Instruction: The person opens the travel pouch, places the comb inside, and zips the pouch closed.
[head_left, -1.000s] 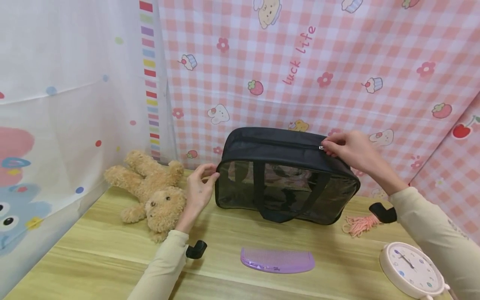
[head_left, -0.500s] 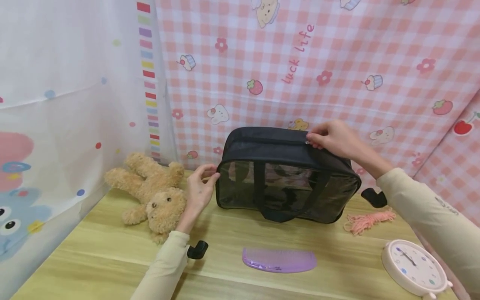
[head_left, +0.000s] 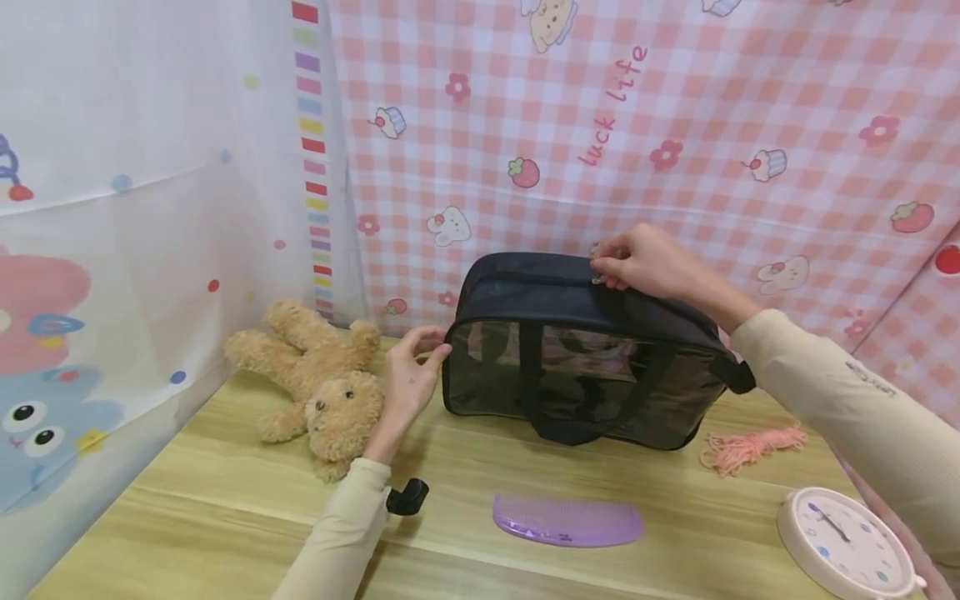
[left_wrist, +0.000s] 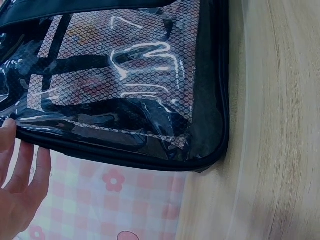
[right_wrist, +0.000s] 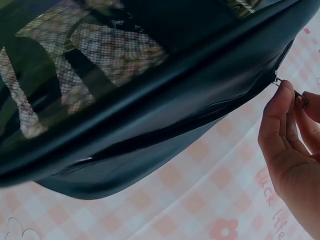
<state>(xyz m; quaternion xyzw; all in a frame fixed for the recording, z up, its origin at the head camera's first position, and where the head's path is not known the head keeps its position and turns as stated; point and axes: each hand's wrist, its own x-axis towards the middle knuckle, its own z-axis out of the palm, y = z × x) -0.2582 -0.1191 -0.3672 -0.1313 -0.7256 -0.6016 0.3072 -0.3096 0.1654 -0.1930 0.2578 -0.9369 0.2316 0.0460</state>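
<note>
A black zip bag with see-through sides stands upright on the wooden table. My left hand pinches the bag's left edge; in the left wrist view its thumb lies on the front and its fingers behind. Above the bag's top, my right hand holds the zipper pull between thumb and fingers. The right wrist view shows the zipper parted on the stretch behind the slider. Black handles hang down the front, and mesh shows through the clear panel.
A tan teddy bear lies left of the bag, beside my left forearm. In front is a purple comb. At the right lie pink yarn and a round pink clock. A checkered curtain hangs close behind.
My right hand has moved left along the bag's top with the zipper pull, from near the right end toward the middle. The left hand has stayed at the bag's left edge.
</note>
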